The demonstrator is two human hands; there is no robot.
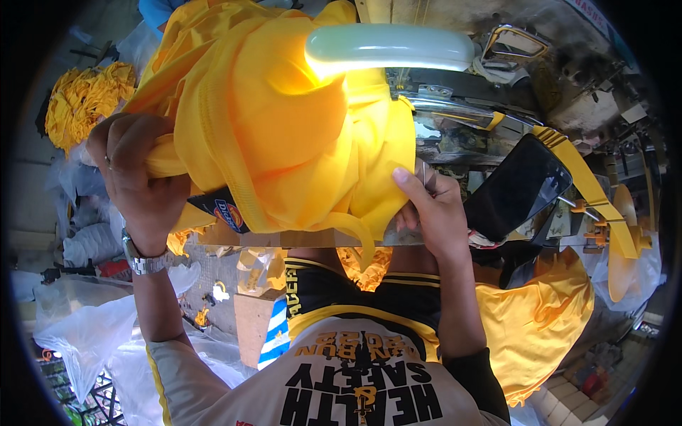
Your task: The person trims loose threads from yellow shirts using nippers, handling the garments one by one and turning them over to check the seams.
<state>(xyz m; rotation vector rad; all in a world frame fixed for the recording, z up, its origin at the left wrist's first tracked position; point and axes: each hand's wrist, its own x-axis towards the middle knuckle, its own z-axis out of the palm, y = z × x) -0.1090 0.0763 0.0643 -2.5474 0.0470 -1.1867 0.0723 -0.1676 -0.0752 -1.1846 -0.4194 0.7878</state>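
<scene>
A yellow garment (284,142) is bunched over the work surface in front of me, with stitched seams and a dark label near its lower left. My left hand (142,170) is closed around a fold at the garment's left side. At its right edge, my right hand (437,209) has the thumb on the cloth and the fingers curled under. Something small and shiny shows beside those fingers, too unclear to name. A narrow yellow strip (366,238) hangs off the front edge between my hands.
A glowing white lamp (391,48) reaches over the cloth. Right of my right hand lies a black phone (522,188), with a yellow tape (590,177) running past it. More yellow cloth (533,326) hangs at lower right; a yellow pile (89,103) and plastic bags (85,312) are left.
</scene>
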